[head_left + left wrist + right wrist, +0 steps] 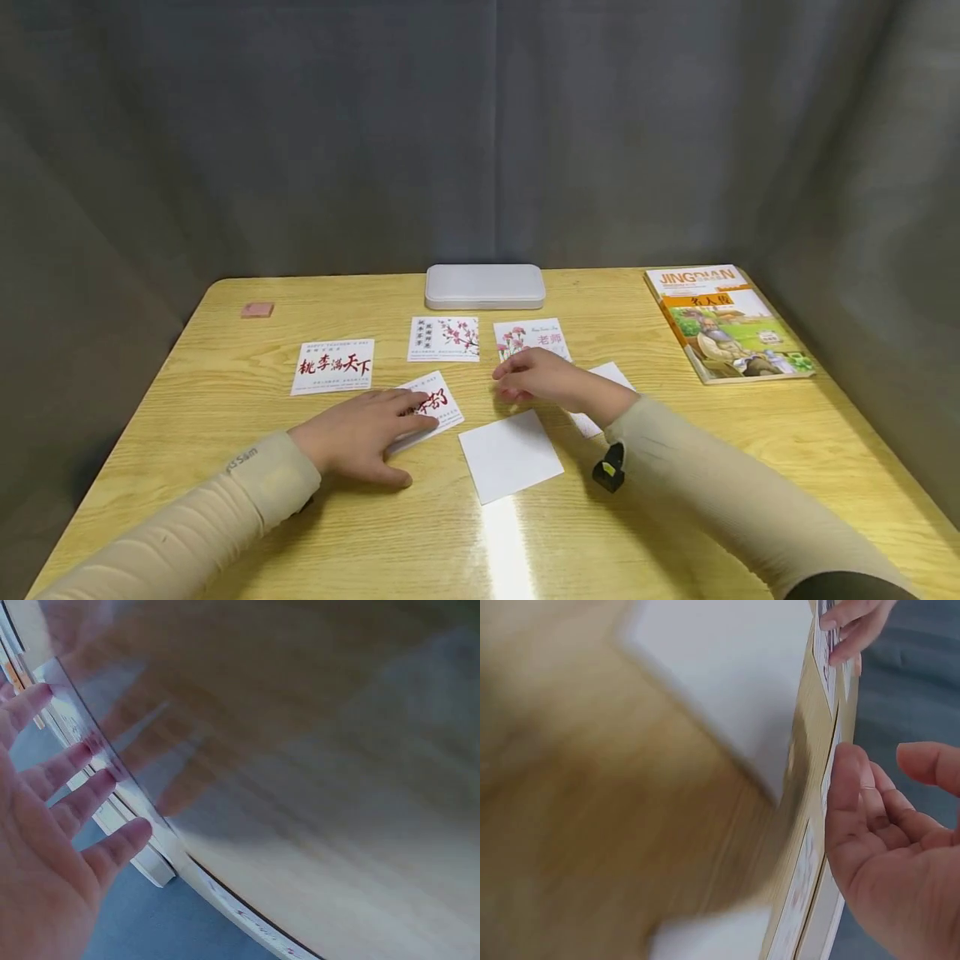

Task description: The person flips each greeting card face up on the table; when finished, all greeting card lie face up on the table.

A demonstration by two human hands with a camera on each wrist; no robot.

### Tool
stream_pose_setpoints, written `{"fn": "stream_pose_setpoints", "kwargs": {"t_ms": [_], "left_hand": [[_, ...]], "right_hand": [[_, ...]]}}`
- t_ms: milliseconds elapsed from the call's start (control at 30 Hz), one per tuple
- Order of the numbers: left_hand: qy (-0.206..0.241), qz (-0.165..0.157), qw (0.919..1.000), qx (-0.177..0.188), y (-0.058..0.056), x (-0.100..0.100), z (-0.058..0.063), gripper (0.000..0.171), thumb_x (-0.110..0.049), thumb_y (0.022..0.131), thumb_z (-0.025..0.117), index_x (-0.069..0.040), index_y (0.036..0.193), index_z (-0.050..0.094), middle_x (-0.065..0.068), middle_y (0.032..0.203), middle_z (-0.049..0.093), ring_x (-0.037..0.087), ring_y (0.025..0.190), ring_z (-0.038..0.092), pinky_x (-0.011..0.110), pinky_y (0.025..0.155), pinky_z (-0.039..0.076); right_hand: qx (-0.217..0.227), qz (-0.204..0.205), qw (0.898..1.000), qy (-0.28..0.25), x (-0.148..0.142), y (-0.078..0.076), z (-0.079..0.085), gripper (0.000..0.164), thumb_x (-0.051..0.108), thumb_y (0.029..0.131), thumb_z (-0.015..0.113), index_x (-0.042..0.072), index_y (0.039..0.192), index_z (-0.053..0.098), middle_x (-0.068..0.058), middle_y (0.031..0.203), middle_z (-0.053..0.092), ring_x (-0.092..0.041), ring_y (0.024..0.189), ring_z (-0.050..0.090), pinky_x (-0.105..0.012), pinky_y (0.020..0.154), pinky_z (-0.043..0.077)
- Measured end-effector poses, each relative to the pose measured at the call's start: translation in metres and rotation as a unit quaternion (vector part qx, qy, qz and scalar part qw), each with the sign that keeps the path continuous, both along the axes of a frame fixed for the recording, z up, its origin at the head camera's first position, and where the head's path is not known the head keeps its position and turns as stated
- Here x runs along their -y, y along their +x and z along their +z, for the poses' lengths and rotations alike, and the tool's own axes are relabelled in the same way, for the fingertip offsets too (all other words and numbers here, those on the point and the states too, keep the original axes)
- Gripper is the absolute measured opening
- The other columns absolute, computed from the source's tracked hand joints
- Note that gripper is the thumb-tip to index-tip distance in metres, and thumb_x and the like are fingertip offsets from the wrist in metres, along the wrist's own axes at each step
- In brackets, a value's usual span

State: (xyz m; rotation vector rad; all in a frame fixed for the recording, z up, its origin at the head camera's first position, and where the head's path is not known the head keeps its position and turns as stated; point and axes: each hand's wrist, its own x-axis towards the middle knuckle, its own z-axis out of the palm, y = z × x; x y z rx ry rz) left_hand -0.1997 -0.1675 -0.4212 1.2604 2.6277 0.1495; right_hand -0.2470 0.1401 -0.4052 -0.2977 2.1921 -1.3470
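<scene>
My left hand (362,435) lies with fingers spread over a white card with red brush lettering (437,406), covering part of it. In the left wrist view the fingers (79,806) are extended and hold nothing. My right hand (542,375) hovers at the lower edge of a card with pink flowers (546,335), its fingers loosely bent. Nothing shows between finger and thumb in the right wrist view. A blank white card (512,457) lies turned between the hands. Another white card (611,377) sits partly hidden under the right wrist.
At left lies another red-lettered card (332,367), with a small pink block (257,310) behind it. A blossom card (443,339) lies before a white case (484,287) at the back edge. A book (731,327) occupies the right side of the wooden table (187,467).
</scene>
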Motion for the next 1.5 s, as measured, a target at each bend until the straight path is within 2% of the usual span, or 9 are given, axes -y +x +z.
{"fn": "stream_pose_setpoints", "kwargs": {"t_ms": [233,400,600,733,900,1000,1167,1400,1500], "left_hand": [[0.016,-0.013,0.9995,-0.025,0.0,-0.007,0.005,0.079,-0.058,0.082,0.075,-0.021,0.149,0.056,0.015,0.159,0.04,0.036,0.146,0.038,0.054,0.116,0.035],[0.052,-0.056,0.996,-0.047,0.005,-0.036,0.018,0.089,-0.063,0.083,0.074,-0.021,0.156,0.047,0.012,0.167,0.028,0.031,0.153,0.027,0.05,0.121,0.028],[0.029,-0.141,0.9885,-0.046,0.019,-0.077,0.019,0.094,-0.07,0.086,0.066,-0.024,0.162,0.036,0.01,0.17,0.021,0.03,0.155,0.021,0.045,0.123,0.025],[0.014,-0.161,0.9855,-0.053,0.023,-0.088,0.015,0.098,-0.072,0.086,0.067,-0.027,0.165,0.03,0.009,0.171,0.017,0.029,0.156,0.017,0.044,0.124,0.022],[-0.001,-0.187,0.9816,-0.037,0.024,-0.093,0.007,0.098,-0.072,0.086,0.064,-0.024,0.165,0.029,0.01,0.171,0.018,0.029,0.157,0.015,0.043,0.124,0.02],[-0.023,-0.183,0.9827,-0.02,0.024,-0.094,0.003,0.096,-0.072,0.087,0.064,-0.024,0.163,0.033,0.011,0.17,0.021,0.029,0.156,0.017,0.038,0.124,0.019],[-0.059,-0.15,0.9869,0.014,0.026,-0.091,0.001,0.092,-0.068,0.086,0.065,-0.024,0.162,0.037,0.01,0.17,0.022,0.027,0.156,0.019,0.033,0.124,0.018],[-0.053,-0.132,0.9892,0.035,0.027,-0.093,0.001,0.089,-0.062,0.088,0.065,-0.026,0.163,0.036,0.008,0.17,0.021,0.025,0.156,0.017,0.034,0.124,0.019],[-0.051,-0.128,0.99,0.03,0.027,-0.095,0.0,0.087,-0.06,0.088,0.067,-0.026,0.163,0.036,0.008,0.17,0.022,0.026,0.156,0.019,0.034,0.124,0.021]], "right_hand": [[0.021,-0.009,0.999,-0.028,-0.048,0.032,0.001,0.039,0.007,0.105,0.055,-0.017,0.136,0.052,-0.021,0.119,0.068,-0.02,0.101,0.066,-0.036,0.091,0.055],[0.033,-0.01,0.998,-0.05,-0.062,0.047,0.002,0.046,0.008,0.106,0.052,-0.019,0.142,0.043,-0.026,0.128,0.062,-0.025,0.111,0.064,-0.036,0.093,0.055],[0.03,-0.015,0.999,-0.033,-0.068,0.05,0.003,0.045,0.009,0.106,0.053,-0.018,0.14,0.045,-0.025,0.127,0.065,-0.025,0.109,0.066,-0.038,0.092,0.055],[0.024,-0.009,0.999,-0.026,-0.067,0.049,0.001,0.043,0.007,0.103,0.054,-0.02,0.136,0.048,-0.021,0.117,0.068,-0.02,0.101,0.066,-0.036,0.089,0.056],[0.026,-0.007,1.0,-0.012,-0.065,0.048,0.0,0.043,0.007,0.101,0.058,-0.019,0.134,0.05,-0.015,0.108,0.069,-0.015,0.09,0.063,-0.033,0.083,0.056],[0.022,-0.004,1.0,-0.009,-0.066,0.048,0.002,0.04,0.005,0.1,0.059,-0.019,0.131,0.053,-0.014,0.105,0.069,-0.014,0.087,0.062,-0.032,0.08,0.056],[0.028,-0.005,1.0,-0.006,-0.06,0.048,0.0,0.032,0.004,0.099,0.06,-0.016,0.124,0.06,-0.009,0.098,0.071,-0.012,0.086,0.064,-0.03,0.08,0.057],[0.04,0.011,0.999,0.024,-0.052,0.044,0.001,0.027,0.008,0.099,0.06,-0.01,0.119,0.066,-0.003,0.084,0.066,-0.01,0.074,0.056,-0.023,0.067,0.047],[0.043,0.002,0.999,0.028,-0.051,0.045,0.002,0.026,0.007,0.099,0.06,-0.01,0.119,0.066,-0.003,0.084,0.066,-0.01,0.074,0.058,-0.024,0.067,0.05]]}}
